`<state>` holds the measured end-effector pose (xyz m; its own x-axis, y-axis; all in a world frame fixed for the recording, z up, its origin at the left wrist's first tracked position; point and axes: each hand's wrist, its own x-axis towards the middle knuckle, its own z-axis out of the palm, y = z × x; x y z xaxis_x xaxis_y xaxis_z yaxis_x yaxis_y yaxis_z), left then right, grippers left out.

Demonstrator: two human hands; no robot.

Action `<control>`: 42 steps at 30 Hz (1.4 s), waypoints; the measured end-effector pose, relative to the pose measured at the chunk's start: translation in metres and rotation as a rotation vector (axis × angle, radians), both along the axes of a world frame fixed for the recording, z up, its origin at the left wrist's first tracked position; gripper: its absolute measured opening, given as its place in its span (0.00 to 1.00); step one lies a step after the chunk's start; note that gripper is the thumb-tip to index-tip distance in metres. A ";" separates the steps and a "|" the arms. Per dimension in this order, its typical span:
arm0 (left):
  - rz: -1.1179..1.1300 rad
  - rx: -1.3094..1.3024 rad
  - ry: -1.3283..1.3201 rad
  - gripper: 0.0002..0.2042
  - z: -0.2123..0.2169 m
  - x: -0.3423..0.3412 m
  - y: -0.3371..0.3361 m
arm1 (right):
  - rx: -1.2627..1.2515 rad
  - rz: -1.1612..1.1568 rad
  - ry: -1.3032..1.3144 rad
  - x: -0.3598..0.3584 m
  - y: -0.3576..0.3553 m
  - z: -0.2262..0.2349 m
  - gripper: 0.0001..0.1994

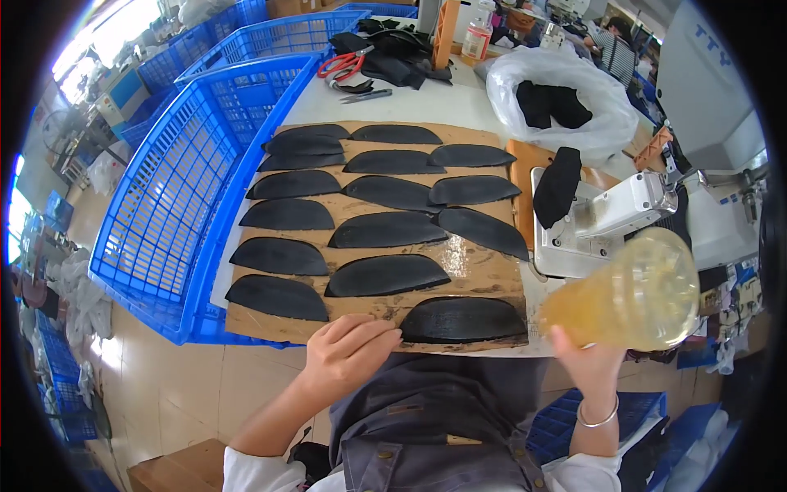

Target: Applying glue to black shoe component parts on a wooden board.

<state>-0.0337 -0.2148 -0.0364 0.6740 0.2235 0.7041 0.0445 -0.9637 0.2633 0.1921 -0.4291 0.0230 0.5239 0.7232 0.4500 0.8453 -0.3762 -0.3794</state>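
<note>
Red scissors (342, 65), blue crates (176, 172)

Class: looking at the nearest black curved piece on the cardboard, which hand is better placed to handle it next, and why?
Probably the left hand: its fingertips already rest at the nearest black piece, while the right hand grips a yellowish bottle.

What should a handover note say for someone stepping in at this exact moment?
Left hand: fingers press the cardboard sheet at the tip of the nearest black piece.
Right hand: holds a clear bottle of yellow liquid, tipped on its side.
Layout: curved black pieces lie in rows on the cardboard; the nearest looks shinier than the rest.
Done: seemingly that one piece coated.
Left: the other pieces look matte, probably uncoated.
</note>
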 end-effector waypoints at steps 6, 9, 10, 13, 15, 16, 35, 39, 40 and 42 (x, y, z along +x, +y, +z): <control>-0.124 -0.081 0.163 0.18 0.043 0.040 -0.011 | 0.886 0.142 0.797 0.023 -0.021 -0.028 0.26; -0.250 -0.164 0.356 0.25 0.056 0.076 -0.016 | 1.067 0.274 1.215 0.030 -0.025 -0.044 0.29; -0.323 -0.210 0.416 0.28 0.056 0.086 -0.017 | 1.111 0.209 1.254 0.030 -0.025 -0.050 0.29; -0.342 -0.086 0.542 0.30 0.048 0.106 -0.019 | 1.047 0.189 1.339 0.026 -0.026 -0.058 0.32; -0.354 -0.065 0.576 0.30 0.050 0.109 -0.021 | 1.003 0.210 1.378 0.027 -0.028 -0.061 0.34; -0.368 -0.048 0.604 0.30 0.051 0.110 -0.022 | 0.984 0.203 1.394 0.025 -0.028 -0.061 0.35; -0.246 -0.243 0.420 0.18 0.057 0.108 -0.019 | 1.140 0.801 1.956 0.005 -0.002 -0.064 0.38; -0.264 -0.276 0.325 0.11 0.048 0.102 -0.018 | 1.083 0.772 1.924 0.004 0.002 -0.064 0.38; -0.265 -0.304 0.296 0.09 0.046 0.100 -0.018 | 1.056 0.748 1.892 0.003 0.005 -0.063 0.38; -0.258 -0.364 0.278 0.08 0.042 0.097 -0.021 | 1.003 0.753 1.880 0.001 0.007 -0.061 0.38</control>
<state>0.0628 -0.2355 0.0058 0.8898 0.2220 0.3987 -0.0666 -0.8011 0.5948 0.1934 -0.4222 -0.0385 0.4846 0.8596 0.1618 -0.7307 0.4995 -0.4654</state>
